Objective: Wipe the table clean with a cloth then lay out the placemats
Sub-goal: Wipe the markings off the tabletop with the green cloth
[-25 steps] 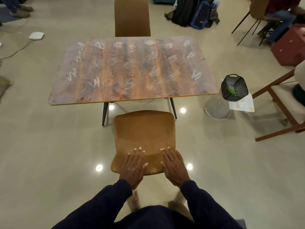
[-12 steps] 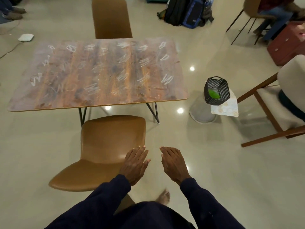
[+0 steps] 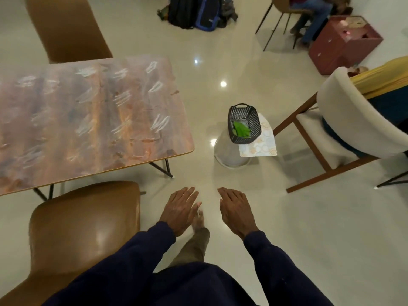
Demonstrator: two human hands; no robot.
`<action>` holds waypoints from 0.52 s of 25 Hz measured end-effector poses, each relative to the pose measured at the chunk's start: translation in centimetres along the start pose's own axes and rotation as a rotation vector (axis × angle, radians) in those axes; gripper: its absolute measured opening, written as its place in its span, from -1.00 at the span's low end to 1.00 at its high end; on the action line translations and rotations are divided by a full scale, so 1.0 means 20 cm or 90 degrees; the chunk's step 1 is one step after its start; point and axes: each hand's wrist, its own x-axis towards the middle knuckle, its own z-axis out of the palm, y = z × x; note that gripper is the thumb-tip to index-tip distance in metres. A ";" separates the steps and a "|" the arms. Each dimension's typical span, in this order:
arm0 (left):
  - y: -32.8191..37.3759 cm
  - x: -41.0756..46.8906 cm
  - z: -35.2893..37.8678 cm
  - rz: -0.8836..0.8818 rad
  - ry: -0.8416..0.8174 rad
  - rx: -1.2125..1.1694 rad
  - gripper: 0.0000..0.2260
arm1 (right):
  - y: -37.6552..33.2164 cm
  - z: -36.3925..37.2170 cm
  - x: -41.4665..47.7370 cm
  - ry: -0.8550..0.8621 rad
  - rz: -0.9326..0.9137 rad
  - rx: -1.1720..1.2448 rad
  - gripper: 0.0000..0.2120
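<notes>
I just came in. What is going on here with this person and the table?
A person stands by the table, whose top shows white scribbles and is not yet wiped. The left hand and right hand are open and empty, above the floor. Ahead, a black basket holding something green, probably the cloth, sits on a patterned placemat.

White scribbles [image 3: 159, 123] mark the wooden table [image 3: 92, 138]; a green cloth [image 3: 241, 129] lies in a basket [image 3: 255, 121].

Indoor dining or common room: wood worktop [image 3: 88, 120], tan chairs [image 3: 84, 228], glossy tile floor [image 3: 309, 228], backpacks [image 3: 198, 12] far.
</notes>
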 end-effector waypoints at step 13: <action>-0.05 1.76 0.28 -0.015 -0.011 -0.049 -0.58 | 1.29 -0.04 1.28 -0.145 0.035 -0.025 -0.54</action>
